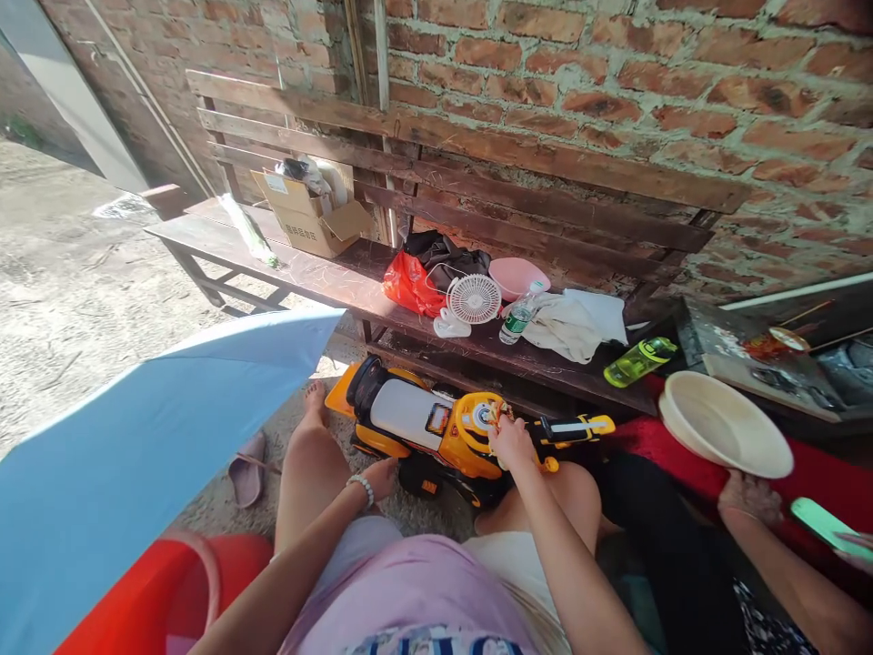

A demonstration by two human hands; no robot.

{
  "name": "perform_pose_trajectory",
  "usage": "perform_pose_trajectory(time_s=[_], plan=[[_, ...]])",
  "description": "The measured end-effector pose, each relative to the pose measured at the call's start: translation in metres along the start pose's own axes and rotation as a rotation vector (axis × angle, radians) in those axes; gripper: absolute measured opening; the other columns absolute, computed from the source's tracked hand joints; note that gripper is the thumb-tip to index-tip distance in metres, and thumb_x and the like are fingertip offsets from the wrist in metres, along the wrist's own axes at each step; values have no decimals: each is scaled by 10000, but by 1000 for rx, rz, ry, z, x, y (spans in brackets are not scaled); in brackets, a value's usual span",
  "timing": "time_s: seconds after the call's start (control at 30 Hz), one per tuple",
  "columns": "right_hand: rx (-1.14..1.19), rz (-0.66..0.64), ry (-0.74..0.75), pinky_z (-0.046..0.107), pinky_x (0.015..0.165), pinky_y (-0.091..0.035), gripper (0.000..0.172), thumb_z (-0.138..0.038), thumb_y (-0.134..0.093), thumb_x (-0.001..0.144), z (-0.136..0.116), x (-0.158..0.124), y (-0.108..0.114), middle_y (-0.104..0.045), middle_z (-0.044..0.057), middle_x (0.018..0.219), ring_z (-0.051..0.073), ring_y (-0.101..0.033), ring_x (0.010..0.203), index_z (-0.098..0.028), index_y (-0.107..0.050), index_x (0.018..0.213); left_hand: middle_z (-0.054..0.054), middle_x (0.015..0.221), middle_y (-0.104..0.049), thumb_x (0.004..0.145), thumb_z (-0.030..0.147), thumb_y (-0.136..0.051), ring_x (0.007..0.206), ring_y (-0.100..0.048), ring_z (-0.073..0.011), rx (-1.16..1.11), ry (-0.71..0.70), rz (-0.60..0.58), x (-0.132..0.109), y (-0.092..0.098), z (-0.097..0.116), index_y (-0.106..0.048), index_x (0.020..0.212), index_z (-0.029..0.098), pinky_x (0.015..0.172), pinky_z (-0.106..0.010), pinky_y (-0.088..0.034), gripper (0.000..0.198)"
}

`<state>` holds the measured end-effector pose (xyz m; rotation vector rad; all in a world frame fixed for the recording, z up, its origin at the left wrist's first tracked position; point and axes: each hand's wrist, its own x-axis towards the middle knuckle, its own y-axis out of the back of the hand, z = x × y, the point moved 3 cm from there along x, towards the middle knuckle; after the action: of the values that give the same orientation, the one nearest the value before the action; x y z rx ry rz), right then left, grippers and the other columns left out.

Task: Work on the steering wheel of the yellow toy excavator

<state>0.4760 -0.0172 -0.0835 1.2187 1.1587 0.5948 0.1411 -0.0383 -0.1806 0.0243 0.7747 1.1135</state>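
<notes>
The right hand (510,440) is closed around a small part on top of the yellow toy truck (436,428), near its steering wheel, with the fingers curled so tightly that what they pinch cannot be made out. The left hand (379,477), with a bead bracelet (361,487) at the wrist, rests low against the truck's near side by a black wheel; whether it grips anything cannot be told. The truck stands on the ground between the person's bare knees, its white drum towards the left and a yellow arm sticking out to the right.

Just behind the truck runs a dark wooden bench (327,273) against a brick wall (614,91). On it lie a red bag (409,284), a small white fan (473,300), a pink bowl (516,275), a clear plastic bottle (519,317), a white cloth (576,323) and a green bottle (639,360); further left stands an open cardboard box (310,214).

At the right another person's hand (750,496) holds a cream plastic basin (724,424) by its rim, near a green phone (828,528). A light blue umbrella (150,455) fills the lower left, with a slipper (246,468) on the ground beside it.
</notes>
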Motion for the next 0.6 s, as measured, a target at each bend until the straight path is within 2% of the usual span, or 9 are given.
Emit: perform_pose_trajectory(time_s=[0.1,0.2,0.3,0.37,0.47,0.6], plan=[[32,-33,-11,385,930,-524,403,-387,-501,1054,4,-11,-7,-660,202,1293,288,-741,1083,-186,-689,1349,-112,1072,-832,753,158,-701,1295,-703,-363,-93,50,-26,12,-19,24,-776,1152,208,1250,-472,-448,409],[63,-40,20,361,923,-515,354,-371,-518,1051,11,-15,-13,-681,173,1240,266,-746,1062,-197,-707,1293,-115,1156,-816,798,131,-706,1260,-717,-321,-245,91,-61,30,-49,56,-731,1292,174,1215,-453,-485,497],[126,-35,46,333,898,-505,320,-374,-536,1048,20,-11,-14,-705,138,1190,251,-741,1051,-213,-719,1255,-156,1339,-762,895,200,-738,1262,-717,-288,-437,140,-85,54,-77,91,-650,1420,170,1114,-408,-559,533],[176,-28,55,314,882,-499,291,-382,-565,1034,26,-6,-13,-723,111,1146,243,-735,1048,-228,-735,1214,-176,1386,-733,938,256,-751,1257,-720,-271,-554,175,-91,69,-90,112,-622,1433,170,1049,-376,-589,518],[228,-1,63,287,876,-491,236,-361,-608,1002,31,0,-13,-737,77,1085,223,-726,1031,-238,-753,1139,-181,1294,-756,972,265,-731,1138,-767,-249,-668,233,-94,84,-101,132,-627,1361,162,950,-348,-620,415],[284,20,97,271,884,-490,180,-295,-625,961,36,2,-19,-728,59,1011,214,-711,1018,-233,-756,1067,-146,1080,-792,968,223,-733,966,-791,-236,-709,307,-77,91,-107,137,-649,1227,162,855,-342,-637,279]])
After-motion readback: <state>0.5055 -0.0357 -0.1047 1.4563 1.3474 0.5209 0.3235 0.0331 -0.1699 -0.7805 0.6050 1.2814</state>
